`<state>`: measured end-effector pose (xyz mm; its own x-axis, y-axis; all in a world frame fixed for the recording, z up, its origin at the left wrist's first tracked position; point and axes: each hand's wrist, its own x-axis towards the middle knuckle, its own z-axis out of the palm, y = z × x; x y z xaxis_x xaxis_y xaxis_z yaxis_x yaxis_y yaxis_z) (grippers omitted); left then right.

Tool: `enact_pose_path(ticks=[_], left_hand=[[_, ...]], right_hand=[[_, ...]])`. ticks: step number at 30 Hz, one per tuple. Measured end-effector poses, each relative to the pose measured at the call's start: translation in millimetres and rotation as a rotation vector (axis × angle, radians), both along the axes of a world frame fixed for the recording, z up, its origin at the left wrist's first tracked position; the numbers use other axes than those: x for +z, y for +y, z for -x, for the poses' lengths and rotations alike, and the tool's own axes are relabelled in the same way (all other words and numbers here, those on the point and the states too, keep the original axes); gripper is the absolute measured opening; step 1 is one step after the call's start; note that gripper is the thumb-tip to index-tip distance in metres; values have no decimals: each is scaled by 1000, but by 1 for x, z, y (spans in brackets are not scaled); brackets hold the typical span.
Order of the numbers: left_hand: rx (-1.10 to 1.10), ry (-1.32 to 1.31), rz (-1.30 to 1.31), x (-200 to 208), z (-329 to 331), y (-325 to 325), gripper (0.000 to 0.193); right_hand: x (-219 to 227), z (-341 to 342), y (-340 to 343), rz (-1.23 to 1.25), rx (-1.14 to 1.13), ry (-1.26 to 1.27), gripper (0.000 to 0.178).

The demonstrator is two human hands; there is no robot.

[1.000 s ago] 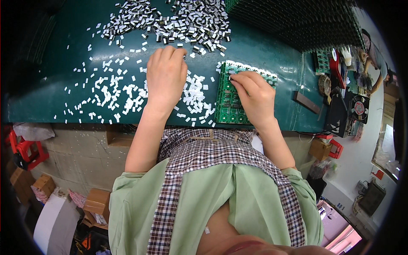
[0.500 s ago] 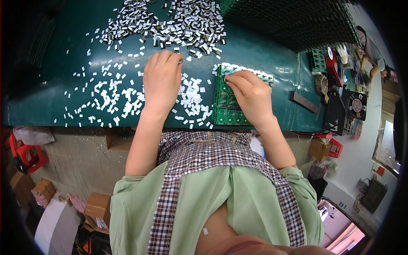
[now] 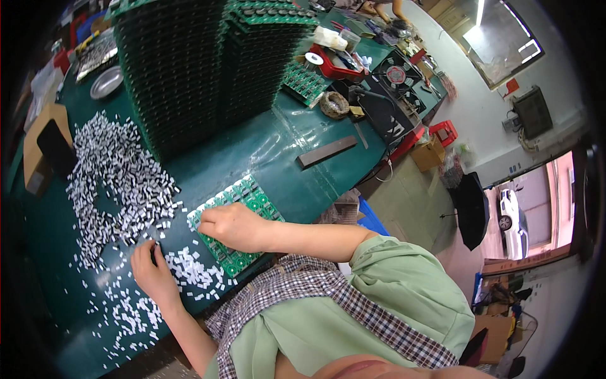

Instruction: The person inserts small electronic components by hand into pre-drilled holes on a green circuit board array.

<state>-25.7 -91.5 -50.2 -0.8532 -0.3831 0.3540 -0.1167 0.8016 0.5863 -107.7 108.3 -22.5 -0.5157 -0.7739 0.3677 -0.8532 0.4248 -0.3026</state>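
Note:
My left hand [image 3: 153,276] is at the near edge of a heap of small black-and-white components [image 3: 107,183]. Its thumb and forefinger pinch one of these small components. Bent over the left part of a green circuit board panel [image 3: 257,201] is my right hand [image 3: 232,226], its fingertips pressed together low on the board. What they hold, if anything, is hidden behind the fingers. Loose white slips [image 3: 192,270] lie between my left hand and the panel, and more are scattered nearer to me.
Tall stacks of green circuit boards [image 3: 183,76] rise behind the panel. A dark bar [image 3: 327,152] lies to the right on the green table [image 3: 246,151]. Farther back are a red tray [image 3: 334,66], a roll of tape-like material [image 3: 334,105] and a black fan [image 3: 396,76]. A cardboard box [image 3: 39,148] stands far left.
The view has swung to the right and tilted, bringing the board stacks and the room into sight. My right hand stays at the panel, its fingertips now nearer the left edge.

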Motion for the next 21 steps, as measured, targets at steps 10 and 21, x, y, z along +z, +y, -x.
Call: enact_pose_path(ticks=[10, 21], left_hand=[[9, -2, -50, -4, 3, 4, 10], [11, 36, -29, -13, 0, -4, 11]], right_hand=[[-9, -2, 7, 87, -14, 44, 7], [-6, -2, 6, -52, 50, 81, 13]])
